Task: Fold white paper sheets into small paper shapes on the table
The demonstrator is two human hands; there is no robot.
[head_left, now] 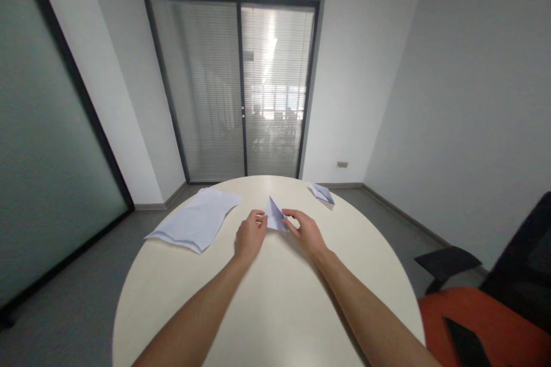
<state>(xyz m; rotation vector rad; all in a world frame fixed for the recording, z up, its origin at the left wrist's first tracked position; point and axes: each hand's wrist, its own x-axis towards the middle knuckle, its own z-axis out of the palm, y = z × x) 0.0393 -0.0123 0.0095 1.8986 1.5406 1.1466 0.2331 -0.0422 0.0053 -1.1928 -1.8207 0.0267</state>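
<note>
A small folded piece of white paper (274,219), pointed at the top like a triangle, is between my two hands over the middle of the table. My left hand (252,233) grips its left edge, fingers curled. On the other side, my right hand (305,230) pinches the right edge between thumb and fingers. A crease runs down from the paper's tip. The underside of the paper is hidden.
The round cream table (267,309) carries a stack of white paper sheets (196,221) at left and another folded paper (322,194) at the far right edge. An orange chair (486,315) with a black armrest (447,264) stands at right, a dark flat object (467,344) on its seat.
</note>
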